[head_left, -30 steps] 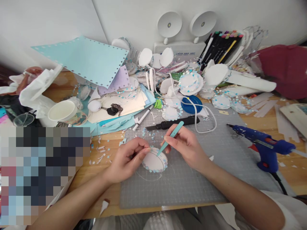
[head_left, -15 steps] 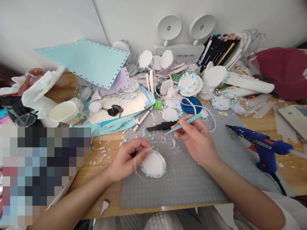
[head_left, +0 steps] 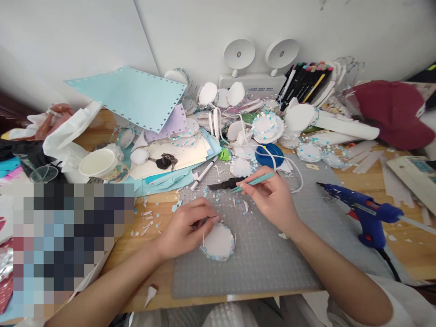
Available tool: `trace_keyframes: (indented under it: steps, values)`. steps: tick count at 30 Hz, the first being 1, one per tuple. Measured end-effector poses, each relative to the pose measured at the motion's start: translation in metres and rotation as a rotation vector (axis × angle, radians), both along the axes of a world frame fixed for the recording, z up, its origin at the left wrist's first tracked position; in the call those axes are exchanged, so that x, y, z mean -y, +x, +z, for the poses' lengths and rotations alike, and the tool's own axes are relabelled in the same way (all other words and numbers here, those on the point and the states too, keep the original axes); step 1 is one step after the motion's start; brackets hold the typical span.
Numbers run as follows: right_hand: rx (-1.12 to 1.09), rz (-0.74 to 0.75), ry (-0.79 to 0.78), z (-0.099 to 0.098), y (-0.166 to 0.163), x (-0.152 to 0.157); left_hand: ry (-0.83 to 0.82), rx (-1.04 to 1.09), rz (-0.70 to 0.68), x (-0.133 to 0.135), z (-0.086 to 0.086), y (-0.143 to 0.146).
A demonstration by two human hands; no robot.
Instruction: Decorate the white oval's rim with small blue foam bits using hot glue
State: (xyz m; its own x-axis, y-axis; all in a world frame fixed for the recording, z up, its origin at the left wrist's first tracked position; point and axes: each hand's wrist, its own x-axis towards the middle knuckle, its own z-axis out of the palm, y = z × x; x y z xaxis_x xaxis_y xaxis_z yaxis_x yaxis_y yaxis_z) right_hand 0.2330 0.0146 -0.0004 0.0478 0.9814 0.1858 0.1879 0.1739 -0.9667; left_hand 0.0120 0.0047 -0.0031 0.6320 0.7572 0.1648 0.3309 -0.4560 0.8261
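My left hand [head_left: 186,230] has thumb and fingers pinched together on a thin pale wire [head_left: 204,237] at the upper edge of a white paper disc [head_left: 217,243]. Small blue and white stars line the disc's rim, and it sits on the grey cutting mat [head_left: 269,268]. Whether my fingertips also grip the disc itself, I cannot tell. Farther right, my right hand [head_left: 276,202] is closed around teal tweezers [head_left: 255,180], which point left above the black utility knife [head_left: 225,184]. Loose star pieces [head_left: 218,196] are scattered below the knife.
A blue hot glue gun [head_left: 368,206] lies at the right, its cord running toward the front edge. Behind the mat are piled more star-trimmed discs [head_left: 268,127], a blue round lid [head_left: 269,156], a white cable and markers [head_left: 303,81]. A paper cup [head_left: 98,163] stands left.
The view has tilted slightly upward. The tweezers have shifted a little left, their tips now over the knife handle. The wire loop beside the disc shows narrower and closer to its rim.
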Motion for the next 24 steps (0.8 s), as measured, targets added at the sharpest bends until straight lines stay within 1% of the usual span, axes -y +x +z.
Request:
trace_keyframes:
  steps: [2, 4, 8, 14, 17, 22, 24]
  values:
    - [0.083, 0.023, 0.021, -0.001, 0.0, 0.001, -0.011, 0.02, 0.019, 0.0, 0.0, 0.0]
    - [0.127, 0.05, -0.009, -0.003, 0.0, 0.003, -0.02, 0.013, 0.039, 0.0, 0.0, 0.0]
    - [0.175, 0.088, -0.051, -0.006, -0.004, 0.005, -0.088, -0.016, 0.053, 0.002, -0.002, 0.0]
    - [0.213, 0.102, -0.027, -0.012, -0.009, 0.003, -0.164, 0.03, 0.163, 0.0, 0.0, 0.0]
    - [0.183, 0.09, -0.016, -0.011, -0.009, 0.003, -0.213, 0.064, 0.179, -0.001, 0.001, 0.001]
    - [0.06, 0.065, 0.001, -0.007, -0.006, 0.003, -0.273, 0.098, 0.201, -0.002, 0.001, 0.001]
    - [0.074, 0.054, -0.002, -0.008, -0.005, 0.003, -0.28, 0.099, 0.202, -0.002, 0.0, 0.001]
